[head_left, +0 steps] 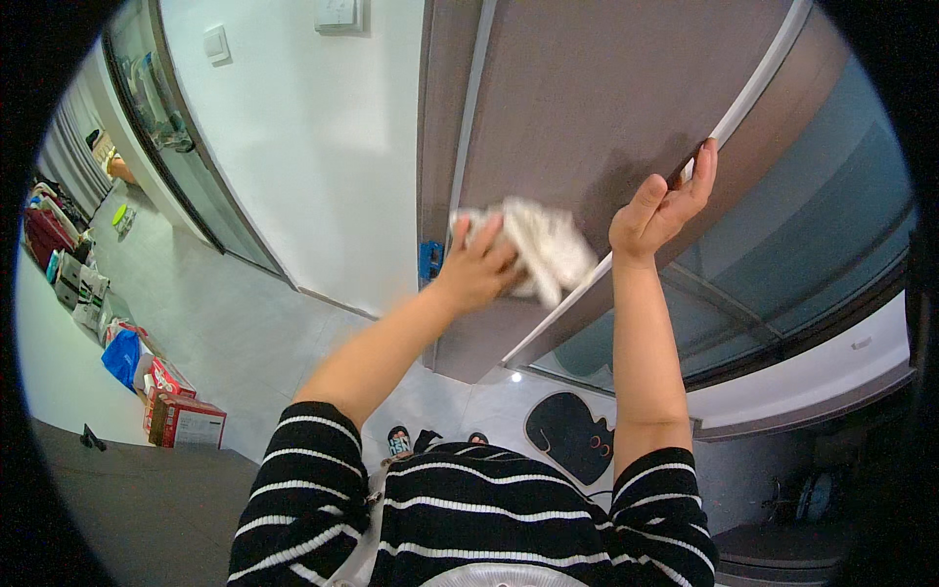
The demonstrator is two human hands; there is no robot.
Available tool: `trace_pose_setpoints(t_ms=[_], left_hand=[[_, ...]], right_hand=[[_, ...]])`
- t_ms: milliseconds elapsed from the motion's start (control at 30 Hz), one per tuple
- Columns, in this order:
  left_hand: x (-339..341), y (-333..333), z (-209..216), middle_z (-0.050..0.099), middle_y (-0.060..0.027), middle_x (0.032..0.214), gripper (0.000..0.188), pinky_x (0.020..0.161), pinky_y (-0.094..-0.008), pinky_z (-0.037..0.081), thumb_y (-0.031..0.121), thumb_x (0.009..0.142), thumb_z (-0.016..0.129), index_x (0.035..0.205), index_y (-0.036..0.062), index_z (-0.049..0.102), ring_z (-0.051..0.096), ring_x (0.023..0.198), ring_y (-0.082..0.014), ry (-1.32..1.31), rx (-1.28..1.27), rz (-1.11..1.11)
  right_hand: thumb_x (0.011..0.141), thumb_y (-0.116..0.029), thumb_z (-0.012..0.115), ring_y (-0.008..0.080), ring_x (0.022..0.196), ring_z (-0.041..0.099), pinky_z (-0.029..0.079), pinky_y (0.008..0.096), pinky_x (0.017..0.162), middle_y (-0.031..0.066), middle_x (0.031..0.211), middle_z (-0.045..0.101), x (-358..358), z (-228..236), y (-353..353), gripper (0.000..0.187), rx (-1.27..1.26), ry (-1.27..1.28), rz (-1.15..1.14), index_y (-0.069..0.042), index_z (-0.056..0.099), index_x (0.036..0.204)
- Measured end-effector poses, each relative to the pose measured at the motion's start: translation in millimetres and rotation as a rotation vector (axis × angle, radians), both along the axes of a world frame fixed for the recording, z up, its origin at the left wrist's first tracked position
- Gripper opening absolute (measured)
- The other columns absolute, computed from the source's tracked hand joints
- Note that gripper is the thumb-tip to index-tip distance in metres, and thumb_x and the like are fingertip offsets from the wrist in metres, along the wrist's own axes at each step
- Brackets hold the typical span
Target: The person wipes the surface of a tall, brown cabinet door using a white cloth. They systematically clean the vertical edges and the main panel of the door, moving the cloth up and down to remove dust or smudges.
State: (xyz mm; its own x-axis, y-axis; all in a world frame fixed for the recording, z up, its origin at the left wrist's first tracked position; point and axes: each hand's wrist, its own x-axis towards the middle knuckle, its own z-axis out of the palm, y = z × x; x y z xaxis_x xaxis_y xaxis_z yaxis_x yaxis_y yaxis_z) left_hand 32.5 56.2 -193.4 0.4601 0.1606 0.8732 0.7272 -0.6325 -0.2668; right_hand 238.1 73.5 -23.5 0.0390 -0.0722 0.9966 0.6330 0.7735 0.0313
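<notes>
My left hand (476, 271) is closed on a crumpled whitish cloth (544, 248), which lies across the lower part of a brown door panel (577, 108). Both the hand and the cloth are blurred. Farther right, my right hand (663, 208) is at the pale edge strip (758, 78) of the same panel. Its thumb stands apart and its fingers stretch up along the strip. Nothing loose shows in that hand, though part of its contact with the edge is hidden.
Left of the panel, a blue fitting (430, 261) sits beside the white wall (323, 147). A dark-framed glass door (166, 117) stands farther left. Red boxes (186, 419) and a blue bag (121, 359) line the floor. A dark mat (569, 437) lies near my feet.
</notes>
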Motion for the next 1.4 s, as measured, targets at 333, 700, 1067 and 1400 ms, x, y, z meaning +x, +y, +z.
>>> trace_pose_setpoints(t_ms=[333, 700, 1067, 1400], left_hand=[[-15.4, 14.2, 49.1, 0.057, -0.0015, 0.122, 0.016, 0.099, -0.0497, 0.034, 0.030, 0.072, 0.071, 0.087, 0.0270, 0.064, 0.046, 0.127, -0.0343, 0.028, 0.221, -0.184], [35.9, -10.8, -87.4, 0.048, -0.0115, 0.125, 0.039, 0.096, -0.0533, 0.035, 0.026, 0.079, 0.061, 0.118, 0.0331, 0.060, 0.043, 0.120, -0.0352, -0.253, -0.050, -0.022], [64.9, -64.2, -40.1, 0.042, -0.0224, 0.127, 0.058, 0.105, -0.0505, 0.032, 0.004, 0.067, 0.065, 0.124, 0.0056, 0.055, 0.041, 0.118, -0.0434, -0.712, -0.418, -0.077], [87.0, -69.8, -156.8, 0.046, -0.0210, 0.128, 0.055, 0.102, -0.0468, 0.037, 0.007, 0.070, 0.069, 0.122, 0.0168, 0.055, 0.045, 0.118, -0.0443, -0.725, -0.972, 0.088]], right_hand=[[0.101, -0.031, 0.047, 0.0291, 0.123, 0.047, 0.039, 0.0381, 0.102, 0.0221, 0.139, 0.038, 1.7, -18.3, -1.7, 0.058, -0.253, 0.195, 0.015, 0.005, 0.028, 0.142], [0.103, -0.032, 0.043, 0.0312, 0.125, 0.045, 0.038, 0.0382, 0.103, 0.0253, 0.140, 0.038, -0.6, -37.5, -6.1, 0.061, -0.238, 0.127, -0.005, 0.009, 0.025, 0.143], [0.103, -0.031, 0.042, 0.0365, 0.131, 0.040, 0.034, 0.0403, 0.107, 0.0291, 0.145, 0.034, 5.8, -37.7, -8.7, 0.061, -0.207, 0.075, -0.027, 0.013, 0.026, 0.143], [0.102, -0.024, 0.044, 0.0393, 0.139, 0.030, 0.025, 0.0428, 0.114, 0.0304, 0.149, 0.027, 8.8, -56.9, -9.8, 0.059, -0.247, 0.033, 0.047, 0.013, 0.022, 0.144]])
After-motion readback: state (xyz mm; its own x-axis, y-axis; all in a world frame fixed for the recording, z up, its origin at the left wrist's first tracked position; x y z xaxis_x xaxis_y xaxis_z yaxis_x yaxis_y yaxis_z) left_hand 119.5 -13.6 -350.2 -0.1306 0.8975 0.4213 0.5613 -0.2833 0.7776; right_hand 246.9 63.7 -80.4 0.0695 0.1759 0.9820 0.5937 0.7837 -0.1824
